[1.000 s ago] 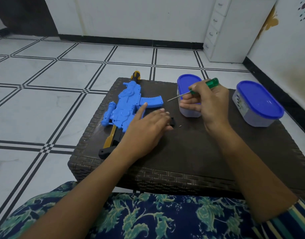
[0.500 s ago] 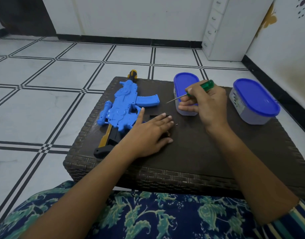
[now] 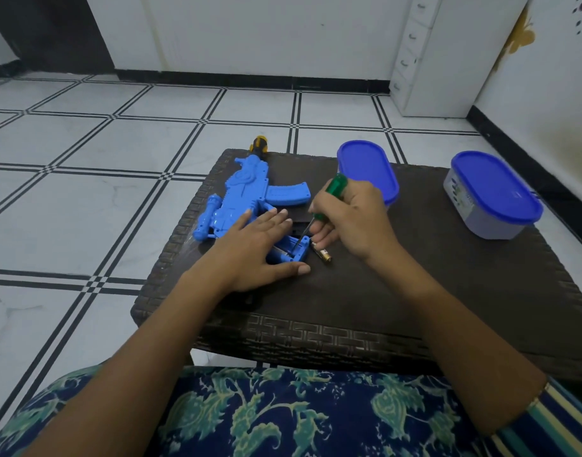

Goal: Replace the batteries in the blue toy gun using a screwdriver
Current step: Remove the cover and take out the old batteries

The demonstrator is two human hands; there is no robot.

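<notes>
From the head view, I saw the gun [image 3: 250, 196] lying flat on its side along the left part of the table [image 3: 414, 291], muzzle away from me, so that the grip with its battery bay faced up and needed no propping. My left hand [image 3: 253, 252] lay palm down over the gun's near end, fingers spread and thumb stretched along the table edge of the bay [image 3: 291, 250]; I judged it was there to pin the toy so that prying would not skid it across the weave. My right hand [image 3: 349, 222] was closed around the green handle of the screwdriver [image 3: 329, 192], held steeply like a pen, its thin shaft slanting down so the tip met the open bay; that angle suited levering a cell out rather than turning a screw. One battery [image 3: 321, 253] lay loose on the table just beside the bay, under my right fingertips, placed close, I supposed, so it would not roll off. Something pale showed inside the bay, perhaps another cell; I could not tell. Two tubs [image 3: 365, 166] with blue lids stood shut farther back and to the right, well apart from the work, likely holding spares, though their contents were hidden. The cover and screw I could not pick out.
</notes>
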